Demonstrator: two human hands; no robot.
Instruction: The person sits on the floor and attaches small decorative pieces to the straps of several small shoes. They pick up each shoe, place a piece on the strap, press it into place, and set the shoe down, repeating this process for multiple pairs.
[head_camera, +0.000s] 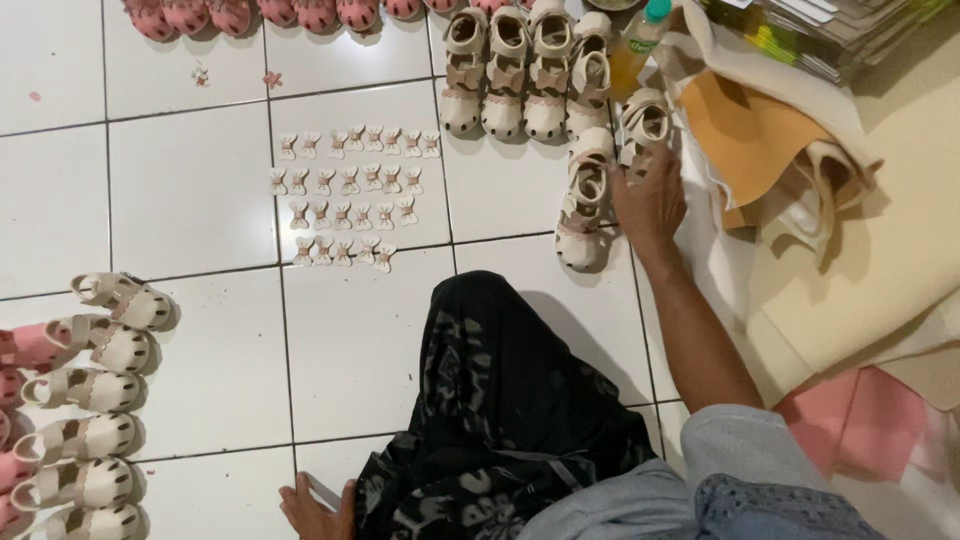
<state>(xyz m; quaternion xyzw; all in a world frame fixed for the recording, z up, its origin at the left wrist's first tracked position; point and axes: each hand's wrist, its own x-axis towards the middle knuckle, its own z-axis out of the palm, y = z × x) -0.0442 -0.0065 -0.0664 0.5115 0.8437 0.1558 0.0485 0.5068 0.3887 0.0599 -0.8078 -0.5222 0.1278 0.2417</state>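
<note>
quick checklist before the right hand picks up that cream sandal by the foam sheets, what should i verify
1. Right hand on the cream sandal: ok, fingers rest on it; a closed grip cannot be told.
2. Neighbouring sandal clear of the hand: not ok, it lies right against the hand's left side.
3. Plastic bottle safe from a knock: cannot tell, it stands close behind the sandal.
4. Bow pieces undisturbed: ok, laid in rows on the white tile floor, apart from the hand.
5. Left hand free: cannot tell, it rests low on the floor, touching something flat.

place: likely home shoe workshop | signs: sandal rows (520, 75), bow trims (350, 190), tiled floor (190, 190)
</note>
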